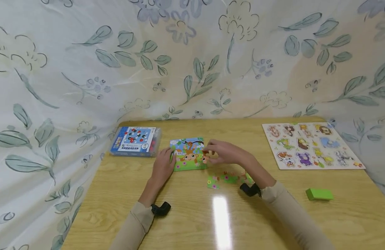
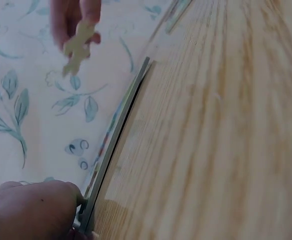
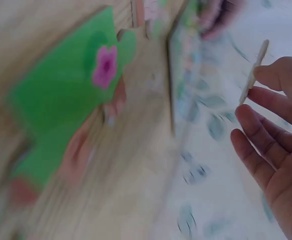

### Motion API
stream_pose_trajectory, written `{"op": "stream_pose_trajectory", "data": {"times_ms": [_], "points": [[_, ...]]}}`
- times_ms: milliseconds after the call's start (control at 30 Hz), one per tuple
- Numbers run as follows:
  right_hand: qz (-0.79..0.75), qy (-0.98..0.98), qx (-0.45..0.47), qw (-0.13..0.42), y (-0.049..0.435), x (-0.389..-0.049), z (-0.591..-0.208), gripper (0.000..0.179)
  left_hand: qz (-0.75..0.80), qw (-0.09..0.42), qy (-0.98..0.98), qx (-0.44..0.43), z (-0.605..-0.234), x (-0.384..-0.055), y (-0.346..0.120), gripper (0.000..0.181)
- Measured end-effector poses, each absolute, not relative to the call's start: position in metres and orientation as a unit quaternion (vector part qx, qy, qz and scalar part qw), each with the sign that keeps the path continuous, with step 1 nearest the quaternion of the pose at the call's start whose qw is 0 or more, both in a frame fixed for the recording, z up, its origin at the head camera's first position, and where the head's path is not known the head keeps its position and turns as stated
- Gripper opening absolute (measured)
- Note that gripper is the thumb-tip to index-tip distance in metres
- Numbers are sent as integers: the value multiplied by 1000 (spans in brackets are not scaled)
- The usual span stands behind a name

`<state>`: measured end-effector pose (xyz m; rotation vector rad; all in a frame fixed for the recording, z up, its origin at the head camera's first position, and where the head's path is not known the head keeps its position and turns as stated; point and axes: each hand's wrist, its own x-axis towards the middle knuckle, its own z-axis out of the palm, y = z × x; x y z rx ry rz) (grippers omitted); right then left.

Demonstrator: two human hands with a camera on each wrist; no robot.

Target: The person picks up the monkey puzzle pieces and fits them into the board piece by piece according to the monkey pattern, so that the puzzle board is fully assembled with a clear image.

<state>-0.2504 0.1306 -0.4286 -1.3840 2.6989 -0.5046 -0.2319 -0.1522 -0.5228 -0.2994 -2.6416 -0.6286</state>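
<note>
A jigsaw puzzle board [image 1: 189, 157] with a cartoon monkey on green ground lies on the wooden table. My left hand [image 1: 163, 162] rests along its left edge, fingers and thumb touching the rim; in the left wrist view the hand [image 2: 33, 207] sits right at the board's edge [image 2: 118, 135]. Over the board's right side, my right hand [image 1: 227, 152] pinches a jigsaw piece [image 1: 205, 159] between thumb and forefinger. That piece [image 3: 255, 70] appears edge-on in the right wrist view, the other fingers spread loosely below it. Several loose pieces [image 1: 213, 182] lie in front of the board.
A boxed molecule model set [image 1: 135, 141] stands at the back left. At the right lies a white animal peg board [image 1: 311, 146], with a green block [image 1: 319, 194] nearer me. Flowered cloth [image 1: 192, 83] hangs behind the table [image 1: 186, 222].
</note>
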Motion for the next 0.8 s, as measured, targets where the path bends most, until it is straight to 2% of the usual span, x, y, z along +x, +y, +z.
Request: {"op": "stream_pose_trajectory", "data": {"times_ms": [300, 567, 800], "points": [[-105, 858, -494, 90, 72, -301, -444, 28, -245, 184, -945, -113, -521, -233, -153, 40], [-68, 866, -480, 124, 57, -307, -446, 30, -264, 158, -947, -96, -519, -231, -152, 64], [-53, 872, -469, 132, 53, -308, -445, 32, -260, 161, -948, -88, -518, -231, -153, 65]]}}
